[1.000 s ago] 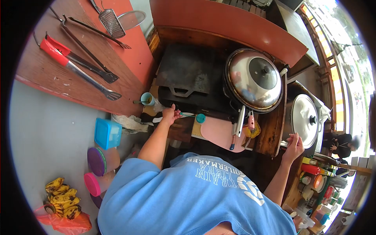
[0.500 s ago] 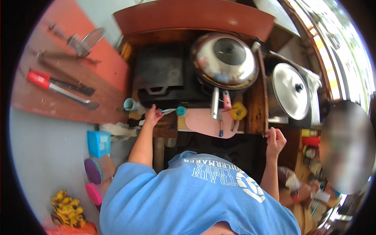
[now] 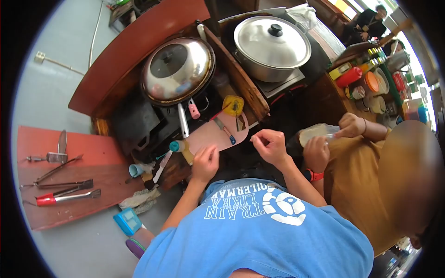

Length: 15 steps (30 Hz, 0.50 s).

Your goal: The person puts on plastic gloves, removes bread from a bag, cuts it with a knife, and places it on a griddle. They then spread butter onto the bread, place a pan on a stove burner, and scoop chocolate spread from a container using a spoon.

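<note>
Presently: left hand [image 3: 206,162], fingers curled in, near board [image 3: 201,137]; right hand [image 3: 270,147], likewise, near knife [image 3: 225,131]; nothing visibly held. Seemingly between holds; my next grip calls for opening.

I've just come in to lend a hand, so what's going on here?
The wearer's left hand and right hand are curled, apart, near the pink board, with nothing visibly gripped. A blue-handled knife lies on that board. Beyond it stand a covered pan and, further right, a lidded pot. Alongside, a co-worker in brown holds a clear bag of something pale; I can't tell what.
</note>
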Available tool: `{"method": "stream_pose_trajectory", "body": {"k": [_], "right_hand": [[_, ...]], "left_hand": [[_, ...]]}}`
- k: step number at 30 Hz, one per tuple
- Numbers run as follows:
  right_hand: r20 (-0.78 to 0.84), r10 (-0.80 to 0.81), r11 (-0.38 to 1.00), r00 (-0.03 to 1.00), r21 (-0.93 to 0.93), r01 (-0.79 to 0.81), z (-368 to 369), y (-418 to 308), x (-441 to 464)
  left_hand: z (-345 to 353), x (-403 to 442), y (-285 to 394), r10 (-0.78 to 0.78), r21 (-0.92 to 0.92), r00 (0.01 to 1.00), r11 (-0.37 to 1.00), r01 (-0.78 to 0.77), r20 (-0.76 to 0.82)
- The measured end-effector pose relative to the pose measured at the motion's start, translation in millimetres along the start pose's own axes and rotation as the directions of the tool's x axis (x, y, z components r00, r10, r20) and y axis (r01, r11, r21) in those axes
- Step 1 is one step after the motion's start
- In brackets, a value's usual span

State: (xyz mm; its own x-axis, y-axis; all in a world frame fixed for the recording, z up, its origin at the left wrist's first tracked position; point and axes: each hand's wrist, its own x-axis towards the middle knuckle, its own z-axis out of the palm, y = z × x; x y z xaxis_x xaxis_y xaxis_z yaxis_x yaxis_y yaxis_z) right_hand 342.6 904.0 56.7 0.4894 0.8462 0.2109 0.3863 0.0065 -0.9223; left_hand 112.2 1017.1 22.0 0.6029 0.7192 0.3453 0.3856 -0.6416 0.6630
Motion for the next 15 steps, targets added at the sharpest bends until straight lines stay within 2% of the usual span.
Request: {"method": "stream_pose_trajectory", "body": {"k": [1, 2, 3, 6, 7, 8, 9, 11, 12, 13, 15], "right_hand": [[0.029, -0.022, 1.000, 0.999, -0.017, 0.022, -2, -1, -4], [0.044, -0.036, 0.998, 0.998, -0.053, 0.038, -5, 0, -8], [0.061, -0.047, 0.994, 0.997, -0.092, 0.052, -9, 1, -13], [0.062, 0.038, 0.985, 0.997, -0.171, -0.027, -22, -7, -31], [0.075, 0.049, 0.993, 0.996, -0.115, -0.040, -25, -1, -41], [0.102, 0.078, 0.992, 0.992, -0.108, -0.067, -30, -1, -51], [0.126, 0.110, 0.990, 0.986, -0.104, -0.097, -36, -1, -62], [0.142, 0.164, 0.985, 0.976, -0.086, -0.153, -47, -3, -85], [0.145, 0.208, 0.977, 0.967, -0.085, -0.197, -53, -5, -96], [0.130, 0.248, 0.966, 0.960, -0.100, -0.236, -57, -4, -108], [0.054, 0.271, 0.955, 0.961, -0.140, -0.262, -64, -2, -129]], "left_hand": [[22, 28, -1, 0.067, -0.010, 0.998, 0.998, -0.067, -0.004], [49, 51, -13, 0.025, 0.000, 0.997, 1.000, -0.025, 0.075], [77, 81, -30, 0.053, 0.045, 0.994, 0.997, -0.057, 0.099], [145, 165, -68, -0.073, 0.327, 0.978, 0.945, 0.005, 0.194], [161, 188, -80, -0.118, 0.411, 0.974, 0.911, 0.028, 0.195], [168, 215, -85, -0.272, 0.435, 0.892, 0.895, 0.097, 0.362], [173, 240, -92, -0.408, 0.468, 0.756, 0.871, 0.153, 0.512], [229, 261, -166, -0.294, 0.560, 0.808, 0.827, -0.053, 0.510], [246, 262, -194, -0.170, 0.619, 0.860, 0.761, -0.195, 0.481], [270, 269, -233, -0.188, 0.494, 0.826, 0.861, -0.122, 0.532], [292, 278, -266, -0.139, 0.492, 0.807, 0.846, -0.204, 0.574]]}}
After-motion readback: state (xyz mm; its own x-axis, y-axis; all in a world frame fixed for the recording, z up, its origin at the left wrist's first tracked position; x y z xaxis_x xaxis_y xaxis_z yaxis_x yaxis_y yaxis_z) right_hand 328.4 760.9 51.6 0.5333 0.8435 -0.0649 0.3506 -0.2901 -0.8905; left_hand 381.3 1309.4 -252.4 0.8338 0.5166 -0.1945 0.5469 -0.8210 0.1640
